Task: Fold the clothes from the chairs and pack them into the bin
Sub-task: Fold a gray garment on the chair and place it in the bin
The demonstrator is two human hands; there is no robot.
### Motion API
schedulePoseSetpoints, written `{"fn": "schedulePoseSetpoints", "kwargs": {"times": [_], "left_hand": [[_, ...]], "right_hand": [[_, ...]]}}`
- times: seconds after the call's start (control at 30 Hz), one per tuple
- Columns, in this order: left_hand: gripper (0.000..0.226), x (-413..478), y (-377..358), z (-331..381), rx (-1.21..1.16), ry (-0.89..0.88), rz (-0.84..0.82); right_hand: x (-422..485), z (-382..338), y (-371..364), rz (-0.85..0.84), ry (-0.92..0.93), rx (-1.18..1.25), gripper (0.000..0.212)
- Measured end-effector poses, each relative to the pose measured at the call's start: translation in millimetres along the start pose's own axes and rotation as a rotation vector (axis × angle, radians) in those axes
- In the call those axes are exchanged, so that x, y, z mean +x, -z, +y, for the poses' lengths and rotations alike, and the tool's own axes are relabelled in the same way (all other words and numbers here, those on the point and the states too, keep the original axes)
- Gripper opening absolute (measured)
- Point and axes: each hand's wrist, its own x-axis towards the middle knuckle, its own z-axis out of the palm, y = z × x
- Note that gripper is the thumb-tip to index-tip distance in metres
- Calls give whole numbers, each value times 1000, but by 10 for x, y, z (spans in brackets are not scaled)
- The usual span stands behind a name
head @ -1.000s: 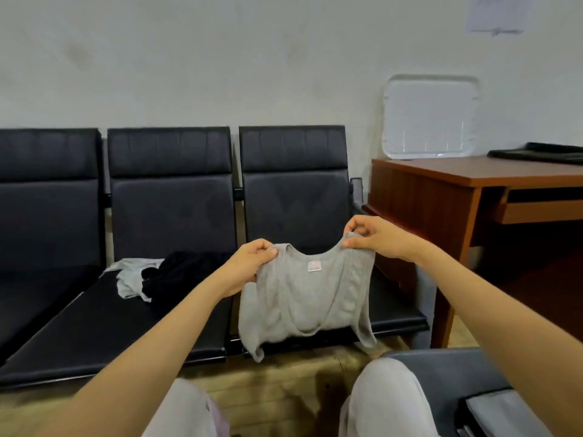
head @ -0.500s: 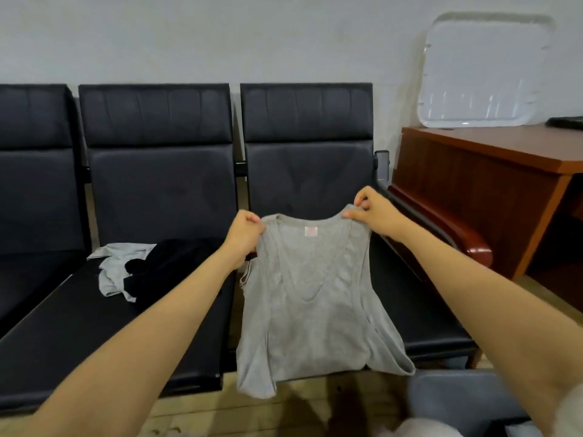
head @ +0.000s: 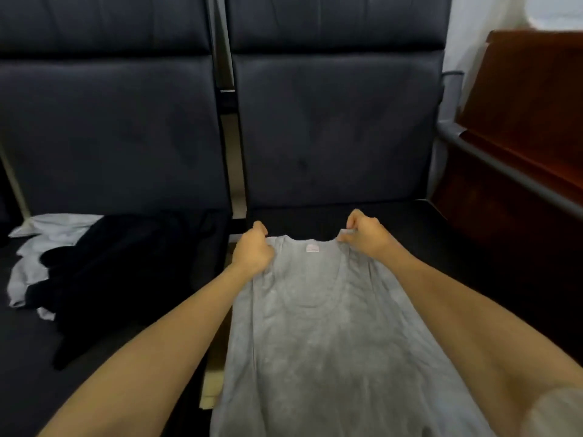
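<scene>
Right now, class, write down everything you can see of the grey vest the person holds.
The grey vest is a sleeveless top of mottled cloth with a deep scooped neckline and a small pale label inside the neck. It lies spread over the black chair seat, neck away from the person, hem out of frame. The left hand and right hand grip one shoulder strap each.

You've got the grey tank top (head: 315, 342) spread front-up over the right chair (head: 334, 137).
Its neckline, with a small pink label (head: 312, 248), points at the backrest. On the left chair (head: 110, 127), a black garment (head: 120, 272) lies crumpled over a white garment (head: 41, 247).
</scene>
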Motion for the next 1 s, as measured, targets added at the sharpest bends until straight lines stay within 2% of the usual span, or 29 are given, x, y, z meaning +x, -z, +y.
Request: {"fn": "schedulePoseSetpoints", "kwargs": {"times": [0.13,0.2,0.3,0.47,0.53,0.63,0.8,0.9,1.0], "left_hand": [[51,-197,46,-68,-9,-81,59],[56,-405,164,-66,-43,-100,61],[46,-897,331,-67,-32,-83,7],[38,-1909,476,-85,19,-76,-125],[42,-2238,474,-99,76,-108,-142],[53,-2552,464,-115,114,-83,-166],[61,-2735,436,-192,96,-41,-149],[76,-2753,443,-183,59,-44,-167],[73,-2774,418,-175,126,-110,-211]], "right_hand": [[-209,84,-65,175,35,43,54],[-427,66,28,209,51,70,52],[-876,72,173,158,101,24,37],[-1803,150,289,120,141,-63,28],[-2139,156,258,96,225,-159,30],[-2489,75,139,-39,317,-219,46],[-2532,81,-70,-262,88,-352,61],[-2476,236,-79,-292,32,-448,66],[-2441,433,16,-276,18,-490,70]]}}
